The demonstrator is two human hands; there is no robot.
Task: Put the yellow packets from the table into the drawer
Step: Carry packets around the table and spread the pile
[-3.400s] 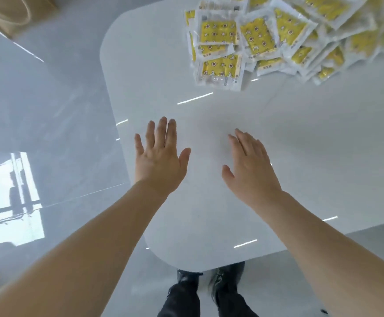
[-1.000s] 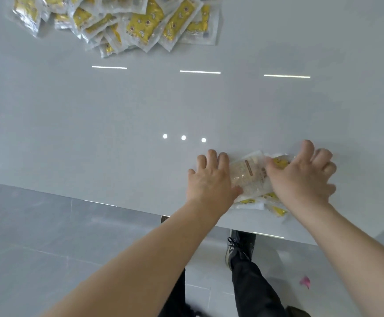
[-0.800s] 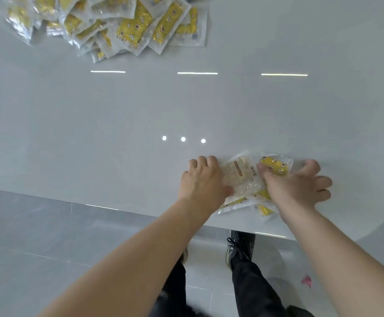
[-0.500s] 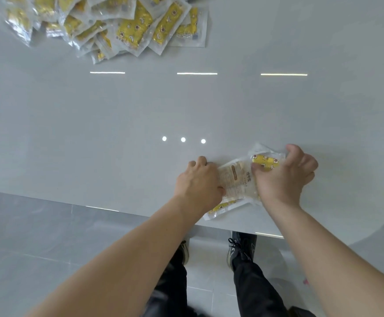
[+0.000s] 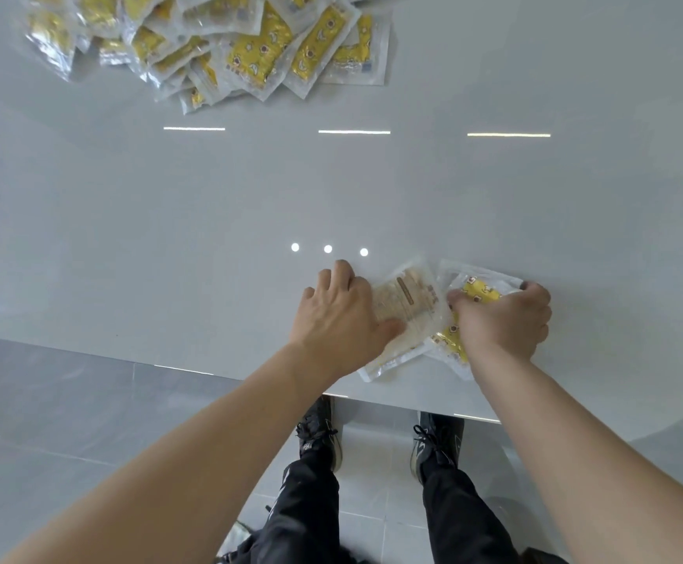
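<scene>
A small bunch of yellow packets point(image 5: 411, 307) lies near the front edge of the glossy white table point(image 5: 209, 221). The top one shows its pale back side. My left hand point(image 5: 342, 319) grips the bunch from the left, thumb on top of the pale packet. My right hand point(image 5: 502, 319) grips it from the right, fingers curled round a packet with a yellow print. A big heap of yellow packets point(image 5: 226, 46) lies at the far left of the table. No drawer is in view.
The table's front edge point(image 5: 250, 378) runs just below my hands. Grey tiled floor point(image 5: 67, 421) and my two black shoes point(image 5: 319, 433) show beneath it. Ceiling lights reflect in the tabletop.
Since 3.4 s ago the view swung and my hands gathered a bunch of packets. Over the last second both hands closed in on the bunch, the fingers curling round it.
</scene>
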